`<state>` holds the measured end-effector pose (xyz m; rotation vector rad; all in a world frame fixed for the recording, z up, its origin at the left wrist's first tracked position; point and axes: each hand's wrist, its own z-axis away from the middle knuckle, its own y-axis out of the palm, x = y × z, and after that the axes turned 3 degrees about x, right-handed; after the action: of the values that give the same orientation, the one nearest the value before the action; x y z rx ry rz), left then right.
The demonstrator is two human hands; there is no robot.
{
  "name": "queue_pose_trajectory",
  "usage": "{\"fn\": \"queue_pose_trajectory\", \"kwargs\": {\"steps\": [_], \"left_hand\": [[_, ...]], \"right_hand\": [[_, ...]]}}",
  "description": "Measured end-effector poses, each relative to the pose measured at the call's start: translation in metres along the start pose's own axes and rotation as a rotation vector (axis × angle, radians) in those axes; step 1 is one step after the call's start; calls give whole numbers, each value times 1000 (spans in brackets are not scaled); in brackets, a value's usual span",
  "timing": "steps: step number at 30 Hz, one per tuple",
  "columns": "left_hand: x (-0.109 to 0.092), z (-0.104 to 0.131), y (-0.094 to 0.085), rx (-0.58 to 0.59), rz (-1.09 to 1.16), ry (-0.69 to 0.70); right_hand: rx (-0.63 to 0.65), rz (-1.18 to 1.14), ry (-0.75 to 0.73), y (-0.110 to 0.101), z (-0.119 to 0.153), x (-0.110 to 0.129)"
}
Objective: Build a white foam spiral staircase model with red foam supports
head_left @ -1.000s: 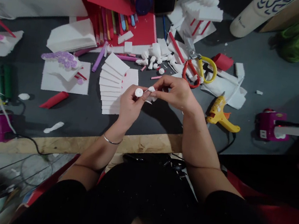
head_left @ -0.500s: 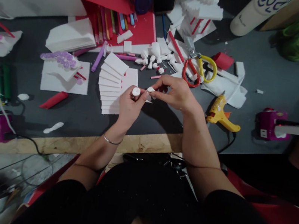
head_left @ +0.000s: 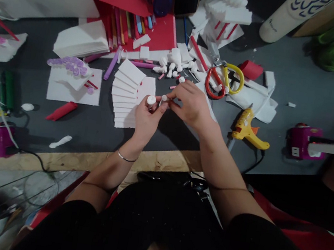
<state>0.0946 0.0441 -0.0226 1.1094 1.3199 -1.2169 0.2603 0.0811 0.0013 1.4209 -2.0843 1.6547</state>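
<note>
My left hand (head_left: pixel 147 119) is closed around a small white cylinder (head_left: pixel 151 100), whose round end faces up. Between its thumb and the fingertips of my right hand (head_left: pixel 193 106) is a small white piece (head_left: pixel 164 98), apparently rolled, its material too small to make out. The right fingers are pinched together on that piece and partly hide it. Left of my hands lies a fan of white cards (head_left: pixel 125 97) with small red marks. Just beyond my right hand are small twisted white pieces (head_left: pixel 174 65) and scissors (head_left: pixel 215 82) with red and yellow handles.
A yellow glue gun (head_left: pixel 245 127) lies right of my right forearm, its cord running off the table edge. A purple power block (head_left: pixel 302 140) stands farther right. Leftward are a purple-flowered paper model (head_left: pixel 71 69) and a red roll (head_left: pixel 62 111). A white tumbler (head_left: pixel 274 23) stands behind.
My right hand has turned over slightly, its fingers more on top. The small white piece has rotated, now showing a rounder end. The whole view has shifted a little.
</note>
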Motion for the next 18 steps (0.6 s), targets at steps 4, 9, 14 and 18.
{"fn": "queue_pose_trajectory", "kwargs": {"steps": [4,9,14,18], "left_hand": [[7,-6,-4,-45,6,38],[2,-6,-9,-18,-82,174],[-5,-3,-9,13,-144,240],[-7,-4,-11,6,-167,244]], "right_hand": [[16,-32,-38,-1,1,2],[30,-257,20,-12,4,-3],[52,-334,97,-10,3,-3],[66,-344,122,-9,1,0]]}}
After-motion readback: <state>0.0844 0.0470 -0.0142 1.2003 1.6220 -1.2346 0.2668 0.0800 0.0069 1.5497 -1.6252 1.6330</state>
